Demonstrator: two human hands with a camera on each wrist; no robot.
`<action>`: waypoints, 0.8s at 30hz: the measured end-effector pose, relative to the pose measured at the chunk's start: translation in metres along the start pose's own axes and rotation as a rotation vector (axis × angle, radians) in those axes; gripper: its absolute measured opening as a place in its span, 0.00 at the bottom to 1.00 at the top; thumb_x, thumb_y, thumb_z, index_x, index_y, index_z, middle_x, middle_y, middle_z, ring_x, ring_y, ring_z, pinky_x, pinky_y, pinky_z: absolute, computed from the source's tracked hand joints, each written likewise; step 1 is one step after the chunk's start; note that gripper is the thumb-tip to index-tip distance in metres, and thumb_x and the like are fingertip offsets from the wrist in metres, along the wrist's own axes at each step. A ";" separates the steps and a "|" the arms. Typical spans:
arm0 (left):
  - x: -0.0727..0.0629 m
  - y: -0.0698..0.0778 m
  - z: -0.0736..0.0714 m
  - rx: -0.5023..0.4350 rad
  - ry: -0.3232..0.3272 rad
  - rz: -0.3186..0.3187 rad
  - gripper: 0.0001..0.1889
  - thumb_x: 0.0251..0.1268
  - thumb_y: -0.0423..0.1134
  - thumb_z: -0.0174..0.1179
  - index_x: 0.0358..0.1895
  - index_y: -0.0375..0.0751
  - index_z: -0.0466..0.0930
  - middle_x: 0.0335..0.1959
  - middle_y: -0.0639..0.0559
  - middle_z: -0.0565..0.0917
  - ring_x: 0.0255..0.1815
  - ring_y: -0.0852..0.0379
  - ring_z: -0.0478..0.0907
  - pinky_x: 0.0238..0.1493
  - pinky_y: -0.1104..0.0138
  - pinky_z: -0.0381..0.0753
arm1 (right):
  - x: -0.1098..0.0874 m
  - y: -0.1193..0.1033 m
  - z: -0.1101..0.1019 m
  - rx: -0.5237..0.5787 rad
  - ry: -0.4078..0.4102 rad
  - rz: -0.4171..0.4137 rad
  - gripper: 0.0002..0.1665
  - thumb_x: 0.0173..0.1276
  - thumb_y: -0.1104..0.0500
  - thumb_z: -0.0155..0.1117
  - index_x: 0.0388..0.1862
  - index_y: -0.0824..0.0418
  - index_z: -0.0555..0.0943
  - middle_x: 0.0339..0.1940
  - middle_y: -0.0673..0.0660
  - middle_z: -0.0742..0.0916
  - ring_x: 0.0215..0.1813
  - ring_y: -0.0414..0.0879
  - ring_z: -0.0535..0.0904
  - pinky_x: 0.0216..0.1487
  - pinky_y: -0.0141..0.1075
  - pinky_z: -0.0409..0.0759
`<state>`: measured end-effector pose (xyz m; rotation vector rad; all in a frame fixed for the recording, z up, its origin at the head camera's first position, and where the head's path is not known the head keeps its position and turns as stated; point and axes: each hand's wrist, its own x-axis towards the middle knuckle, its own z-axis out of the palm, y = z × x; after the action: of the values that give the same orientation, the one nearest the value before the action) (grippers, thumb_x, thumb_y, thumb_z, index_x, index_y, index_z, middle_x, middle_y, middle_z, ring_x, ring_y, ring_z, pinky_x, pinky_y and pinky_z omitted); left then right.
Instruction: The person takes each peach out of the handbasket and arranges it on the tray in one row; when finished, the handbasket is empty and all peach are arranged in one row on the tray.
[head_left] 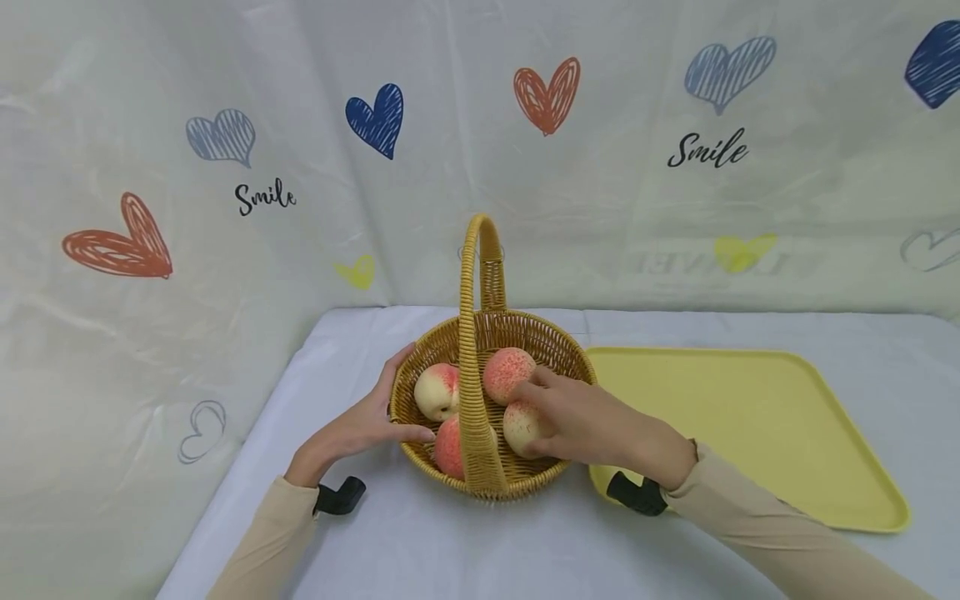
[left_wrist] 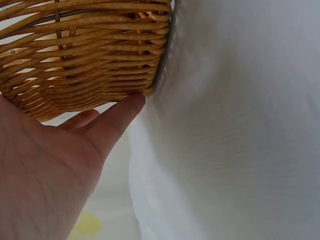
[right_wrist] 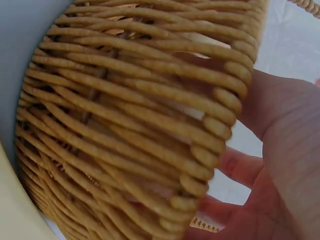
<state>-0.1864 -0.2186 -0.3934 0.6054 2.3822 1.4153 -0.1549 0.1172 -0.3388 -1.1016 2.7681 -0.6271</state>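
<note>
Here, speckled peaches (head_left: pixel 505 377), woven basket (head_left: pixel 551 343)

The basket (head_left: pixel 543 337) is bumpy and woven from slightly shiny strips like cane, the peaches (head_left: pixel 508 373) look dull, the tray (head_left: pixel 735 425) on the right looks like smooth plastic, and the far sheet (head_left: pixel 615 200) is wrinkly and a bit shiny.

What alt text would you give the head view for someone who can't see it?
A person's left hand holds the rim of a handled wicker basket with four peaches in it, while the right hand grips one pale peach inside. A yellow tray lies to the right on a white cloth, before a heart-printed backdrop.
</note>
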 end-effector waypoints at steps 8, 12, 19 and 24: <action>0.000 -0.001 0.000 -0.023 -0.002 0.007 0.68 0.56 0.51 0.80 0.86 0.55 0.31 0.85 0.43 0.49 0.83 0.42 0.53 0.77 0.44 0.57 | 0.004 0.001 0.008 0.034 -0.011 0.012 0.26 0.59 0.58 0.80 0.56 0.57 0.82 0.47 0.51 0.80 0.39 0.44 0.79 0.39 0.39 0.80; 0.000 -0.002 0.001 -0.010 0.006 0.009 0.68 0.55 0.52 0.80 0.86 0.55 0.31 0.86 0.44 0.45 0.84 0.41 0.50 0.77 0.41 0.54 | 0.005 0.002 0.008 0.021 0.019 0.006 0.27 0.54 0.58 0.81 0.54 0.55 0.83 0.47 0.51 0.81 0.39 0.44 0.79 0.37 0.38 0.81; 0.002 0.001 -0.001 -0.019 -0.010 -0.001 0.70 0.54 0.52 0.81 0.86 0.55 0.29 0.86 0.44 0.43 0.84 0.41 0.49 0.77 0.43 0.56 | -0.002 0.001 -0.010 0.042 0.138 0.035 0.30 0.51 0.58 0.81 0.55 0.52 0.83 0.48 0.51 0.81 0.37 0.43 0.79 0.34 0.38 0.79; 0.000 -0.001 -0.002 -0.021 -0.008 -0.003 0.70 0.54 0.52 0.81 0.86 0.55 0.29 0.86 0.42 0.44 0.83 0.40 0.50 0.76 0.43 0.57 | -0.013 0.005 -0.034 0.127 0.253 0.021 0.31 0.52 0.62 0.80 0.57 0.51 0.82 0.51 0.52 0.80 0.42 0.45 0.81 0.40 0.41 0.83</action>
<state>-0.1872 -0.2205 -0.3936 0.6006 2.3580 1.4324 -0.1561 0.1407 -0.3105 -1.0310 2.8911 -0.9876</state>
